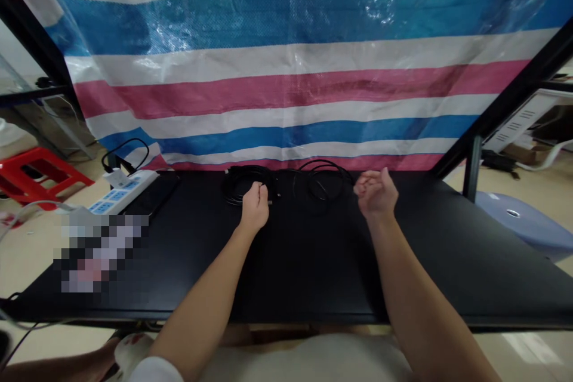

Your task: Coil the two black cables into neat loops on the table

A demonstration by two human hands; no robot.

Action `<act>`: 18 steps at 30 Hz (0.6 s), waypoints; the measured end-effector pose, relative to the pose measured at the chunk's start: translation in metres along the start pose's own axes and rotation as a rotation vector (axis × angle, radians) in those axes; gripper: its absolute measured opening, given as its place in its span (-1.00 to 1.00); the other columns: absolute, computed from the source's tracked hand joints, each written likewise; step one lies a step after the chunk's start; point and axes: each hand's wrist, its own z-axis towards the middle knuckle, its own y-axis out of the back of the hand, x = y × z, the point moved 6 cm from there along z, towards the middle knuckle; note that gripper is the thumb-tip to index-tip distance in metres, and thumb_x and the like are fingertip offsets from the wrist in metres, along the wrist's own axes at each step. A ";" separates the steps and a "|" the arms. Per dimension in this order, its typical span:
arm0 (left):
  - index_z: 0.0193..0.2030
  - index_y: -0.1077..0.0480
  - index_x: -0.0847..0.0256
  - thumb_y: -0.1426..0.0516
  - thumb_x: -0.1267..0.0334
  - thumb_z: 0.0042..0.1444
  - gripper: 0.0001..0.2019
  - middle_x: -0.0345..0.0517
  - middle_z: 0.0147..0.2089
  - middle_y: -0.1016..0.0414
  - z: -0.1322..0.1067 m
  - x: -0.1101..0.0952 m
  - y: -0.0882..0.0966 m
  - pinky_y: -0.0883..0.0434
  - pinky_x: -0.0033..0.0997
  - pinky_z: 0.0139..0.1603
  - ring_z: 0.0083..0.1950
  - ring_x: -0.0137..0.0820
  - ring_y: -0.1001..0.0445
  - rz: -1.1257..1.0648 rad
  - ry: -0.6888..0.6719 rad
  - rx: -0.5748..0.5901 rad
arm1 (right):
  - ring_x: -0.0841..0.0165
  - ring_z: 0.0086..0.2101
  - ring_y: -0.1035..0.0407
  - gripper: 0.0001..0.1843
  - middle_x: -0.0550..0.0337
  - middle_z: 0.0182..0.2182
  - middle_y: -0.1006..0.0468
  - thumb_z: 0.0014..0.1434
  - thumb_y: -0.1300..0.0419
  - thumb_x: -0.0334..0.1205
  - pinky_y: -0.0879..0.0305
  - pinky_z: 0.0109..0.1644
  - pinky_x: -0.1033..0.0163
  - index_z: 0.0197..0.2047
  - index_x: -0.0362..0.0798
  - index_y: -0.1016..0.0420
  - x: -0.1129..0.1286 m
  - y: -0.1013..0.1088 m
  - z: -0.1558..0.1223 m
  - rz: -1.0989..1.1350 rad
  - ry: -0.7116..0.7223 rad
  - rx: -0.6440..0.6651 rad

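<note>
Your left hand [255, 208] is at the near edge of the coiled cable [228, 186], its grip closed with fingers folded against the thumb; whether any strand is pinched inside, you cannot tell from this view. Your right hand [376, 194] is just to the right of the loose cable [329, 162], its grip half curled, palm partly showing, with nothing clearly held. Both lots of cable lie at the far side of the black tabletop [308, 262], the coil left, the looser loops right.

To handle this cable well, you probably want a light pinch rather than a hard squeeze, one strand at a time, letting each loop follow its natural bend so that it doesn't twist. Mind the ends near your left hand, which could snag in the turns.

Counting up, you have two hands, one coil and one looser set of loops; whether these join as one cable is unclear, and the turns blur too much to number. To the left are one power strip [123, 192] and one red stool [38, 173]; at the far side, one striped sheet [286, 89]
</note>
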 end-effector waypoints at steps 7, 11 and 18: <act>-0.66 -0.05 0.14 -0.03 -0.15 0.10 -0.50 -0.31 -0.66 -0.01 0.005 0.008 0.014 -0.05 -0.47 -0.56 -0.59 -0.53 0.00 -0.289 0.096 -0.112 | 0.17 0.07 -0.31 -0.46 -0.08 0.07 -0.46 0.02 0.02 -0.38 -0.24 0.11 0.06 0.11 -0.12 -0.39 -0.007 0.016 0.013 -0.916 0.019 -0.013; -0.67 -0.05 0.14 -0.03 -0.19 0.08 -0.48 -0.30 -0.67 -0.01 0.006 0.010 0.015 -0.04 -0.46 -0.57 -0.59 -0.53 -0.01 -0.304 0.079 -0.096 | 0.05 0.22 -0.11 -0.51 -0.04 0.22 -0.30 0.13 -0.02 -0.32 -0.12 0.19 -0.12 0.15 -0.04 -0.37 -0.015 -0.007 -0.001 -1.213 -0.045 0.234; -0.65 -0.08 0.15 -0.04 -0.11 0.11 -0.53 -0.31 -0.64 -0.02 0.011 0.014 0.018 -0.06 -0.47 -0.54 -0.57 -0.52 -0.03 -0.227 0.090 -0.171 | 0.05 -0.04 -0.36 -0.69 -0.13 -0.06 -0.47 0.21 -0.04 -0.25 -0.28 -0.03 -0.04 -0.05 -0.05 -0.52 -0.012 0.000 -0.002 -1.405 -0.104 0.145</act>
